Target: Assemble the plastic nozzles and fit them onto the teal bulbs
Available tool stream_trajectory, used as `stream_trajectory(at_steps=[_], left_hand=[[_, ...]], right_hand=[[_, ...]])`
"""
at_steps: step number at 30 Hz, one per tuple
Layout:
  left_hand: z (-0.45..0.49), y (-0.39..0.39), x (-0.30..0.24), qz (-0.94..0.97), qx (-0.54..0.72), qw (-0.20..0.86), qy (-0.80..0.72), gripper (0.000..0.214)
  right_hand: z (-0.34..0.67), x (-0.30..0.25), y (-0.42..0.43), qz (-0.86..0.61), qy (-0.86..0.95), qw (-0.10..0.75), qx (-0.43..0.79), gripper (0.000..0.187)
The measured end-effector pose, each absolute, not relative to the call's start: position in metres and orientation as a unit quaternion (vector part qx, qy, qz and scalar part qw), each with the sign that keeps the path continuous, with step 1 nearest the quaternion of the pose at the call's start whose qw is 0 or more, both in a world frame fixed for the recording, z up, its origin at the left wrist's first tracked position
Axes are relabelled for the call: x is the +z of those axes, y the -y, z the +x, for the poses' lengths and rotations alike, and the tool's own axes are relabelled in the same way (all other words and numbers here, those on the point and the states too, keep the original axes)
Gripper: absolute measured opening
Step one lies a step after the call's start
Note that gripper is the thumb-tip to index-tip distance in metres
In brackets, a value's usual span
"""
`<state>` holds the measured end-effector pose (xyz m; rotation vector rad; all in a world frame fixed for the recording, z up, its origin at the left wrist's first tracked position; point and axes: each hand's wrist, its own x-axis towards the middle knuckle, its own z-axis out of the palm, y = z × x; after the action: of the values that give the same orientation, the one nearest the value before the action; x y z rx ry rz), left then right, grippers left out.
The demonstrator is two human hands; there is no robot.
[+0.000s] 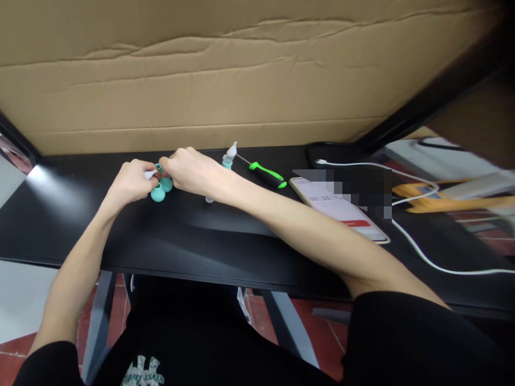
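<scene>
Both my hands meet at the far left-middle of a black table. My left hand is closed, pinching a small white tip above a teal rubber bulb. My right hand is closed over a second teal bulb, right against the left hand. Just right of my right hand stands a third teal piece with a white pointed tip. A tiny clear part lies on the table under my right wrist.
A screwdriver with a green and black handle lies right of my hands. A phone with a lit screen lies farther right, with a white cable looping past it. A cardboard sheet stands behind the table.
</scene>
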<state>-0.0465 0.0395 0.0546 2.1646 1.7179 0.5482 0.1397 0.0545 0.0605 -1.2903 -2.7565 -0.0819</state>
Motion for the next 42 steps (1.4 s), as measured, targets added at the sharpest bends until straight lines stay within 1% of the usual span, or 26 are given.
stream_trajectory(at_steps=[7, 10, 14, 16, 19, 21, 22, 24, 26, 28, 33, 36, 39, 42], left_hand=[[-0.049, -0.040, 0.055, 0.755, 0.219, 0.169, -0.595, 0.016], [-0.051, -0.040, 0.054, 0.739, 0.264, 0.172, -0.596, 0.021], [-0.053, -0.045, 0.049, 0.711, 0.331, 0.184, -0.593, 0.028], [-0.053, -0.048, 0.045, 0.694, 0.374, 0.187, -0.586, 0.034], [-0.051, -0.052, 0.037, 0.678, 0.469, 0.187, -0.535, 0.047], [-0.049, -0.051, 0.032, 0.669, 0.533, 0.189, -0.482, 0.058], [-0.048, -0.050, 0.029, 0.665, 0.561, 0.185, -0.457, 0.064], [-0.045, -0.048, 0.025, 0.659, 0.601, 0.167, -0.421, 0.073], [-0.044, -0.048, 0.021, 0.657, 0.625, 0.144, -0.396, 0.077], [-0.044, -0.051, 0.018, 0.648, 0.650, 0.125, -0.377, 0.078], [-0.046, -0.057, 0.012, 0.614, 0.695, 0.126, -0.352, 0.072], [-0.044, -0.048, 0.014, 0.614, 0.665, 0.133, -0.403, 0.066], [-0.042, -0.038, 0.020, 0.624, 0.610, 0.132, -0.469, 0.055], [-0.042, -0.038, 0.030, 0.631, 0.570, 0.114, -0.513, 0.040]], right_hand=[[0.143, 0.059, -0.056, -0.415, 0.908, 0.045, -0.016, 0.027], [0.142, 0.063, -0.053, -0.420, 0.906, 0.043, -0.020, 0.027], [0.145, 0.068, -0.050, -0.427, 0.900, 0.084, -0.031, 0.027], [0.147, 0.068, -0.051, -0.420, 0.896, 0.137, -0.039, 0.024], [0.148, 0.063, -0.051, -0.366, 0.888, 0.279, -0.008, 0.016], [0.144, 0.057, -0.050, -0.318, 0.871, 0.369, 0.068, 0.012], [0.142, 0.054, -0.048, -0.296, 0.860, 0.398, 0.116, 0.012], [0.137, 0.050, -0.044, -0.263, 0.841, 0.425, 0.208, 0.013], [0.132, 0.047, -0.040, -0.240, 0.826, 0.431, 0.273, 0.014], [0.130, 0.046, -0.038, -0.226, 0.816, 0.433, 0.310, 0.018], [0.127, 0.042, -0.037, -0.231, 0.798, 0.436, 0.345, 0.034], [0.125, 0.041, -0.037, -0.245, 0.792, 0.427, 0.360, 0.039], [0.125, 0.042, -0.038, -0.265, 0.795, 0.410, 0.361, 0.043], [0.126, 0.041, -0.042, -0.289, 0.810, 0.404, 0.311, 0.040]])
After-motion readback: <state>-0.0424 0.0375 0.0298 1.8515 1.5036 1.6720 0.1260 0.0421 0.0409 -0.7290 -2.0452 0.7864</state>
